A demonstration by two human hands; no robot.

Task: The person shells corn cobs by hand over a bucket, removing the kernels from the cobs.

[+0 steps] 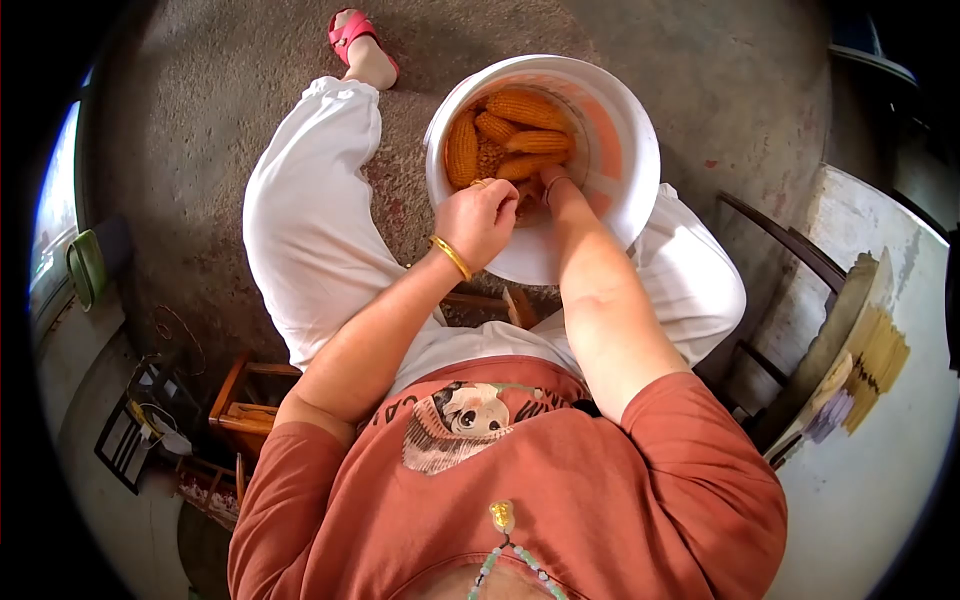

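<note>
A white bucket stands between the knees, with several orange-yellow corn cobs and loose kernels inside. My left hand, with a gold bracelet at its wrist, is over the bucket's near rim, its fingers curled together; whatever they may hold is hidden. My right hand reaches down inside the bucket beside the lower cobs. Its fingertips are hidden, so I cannot tell whether they grip anything.
Wooden stools stand at the lower left on the concrete floor. A green object is at the far left. To the right are a dark wooden frame and a pale surface. A foot in a pink sandal rests beyond the left knee.
</note>
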